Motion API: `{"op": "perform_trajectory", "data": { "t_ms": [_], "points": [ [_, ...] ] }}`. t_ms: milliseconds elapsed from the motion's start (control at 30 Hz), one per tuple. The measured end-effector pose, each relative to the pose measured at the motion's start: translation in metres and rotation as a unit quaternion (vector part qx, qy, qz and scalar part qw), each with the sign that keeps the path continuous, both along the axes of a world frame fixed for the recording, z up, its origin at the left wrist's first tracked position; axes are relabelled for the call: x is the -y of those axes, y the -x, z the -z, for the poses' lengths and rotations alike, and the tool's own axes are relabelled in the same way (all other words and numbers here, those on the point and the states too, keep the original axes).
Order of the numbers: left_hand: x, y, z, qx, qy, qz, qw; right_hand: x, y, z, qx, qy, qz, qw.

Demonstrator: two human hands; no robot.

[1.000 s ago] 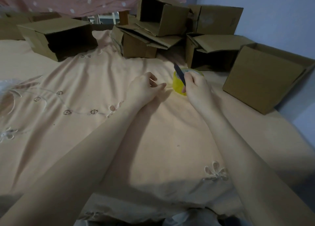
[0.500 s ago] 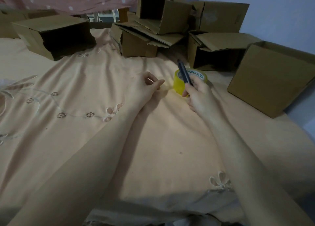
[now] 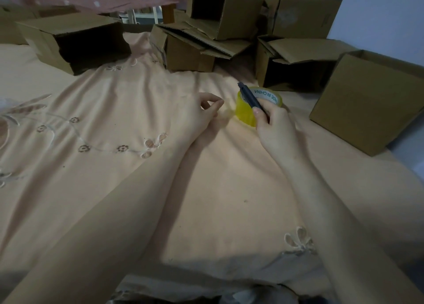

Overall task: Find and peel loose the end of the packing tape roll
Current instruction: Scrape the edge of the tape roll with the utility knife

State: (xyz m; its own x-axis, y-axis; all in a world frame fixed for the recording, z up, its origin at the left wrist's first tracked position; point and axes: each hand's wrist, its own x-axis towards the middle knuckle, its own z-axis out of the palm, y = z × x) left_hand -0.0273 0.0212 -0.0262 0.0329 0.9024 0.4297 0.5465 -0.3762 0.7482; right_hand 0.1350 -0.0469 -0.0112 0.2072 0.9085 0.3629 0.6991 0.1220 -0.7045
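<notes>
— Tape roll (image 3: 246,111), where is it now?

— It lies on the bed (image 3: 206,189), a little right of the middle of the frame, in front of the cardboard boxes (image 3: 190,53). It lies on its flat side, with the printed core ring turned up.

— How do you think it will handle?

— I judge it is light and stiff, but the yellow film is smooth and slippery, and the end is thin and hard to see. I would steady the roll by the outer wall and lift the edge with a nail.

— And your hands?

— My right hand (image 3: 275,129) is at the near right side of the roll; its fingers (image 3: 258,114) are curled around a dark pen-like tool (image 3: 250,97), which lies across the top of the roll. My left hand (image 3: 199,113) rests just left of the roll, thumb and forefinger pressed together. Whether they pinch the tape end I cannot tell; it is too small. Both forearms stretch forward over the bed.
</notes>
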Motion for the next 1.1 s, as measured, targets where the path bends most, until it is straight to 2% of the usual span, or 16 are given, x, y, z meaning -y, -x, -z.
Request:
{"op": "perform_trajectory", "data": {
  "t_ms": [200, 367, 733, 1100],
  "points": [
    [-0.002, 0.000, 0.000, -0.008, -0.009, 0.002, 1.000, 0.004, 0.001, 0.000, 0.058, 0.007, 0.039, 0.998],
    [-0.005, 0.002, 0.003, -0.016, -0.025, 0.002, 1.000, 0.006, 0.002, -0.002, 0.069, -0.002, 0.043, 0.997],
    [0.004, -0.006, -0.003, -0.125, -0.079, -0.018, 0.989, 0.018, 0.006, -0.009, 0.070, -0.001, 0.033, 0.997],
    [-0.003, -0.003, 0.000, -0.026, -0.019, 0.012, 0.999, 0.021, 0.009, -0.010, 0.070, 0.018, 0.027, 0.997]
  ]
}}
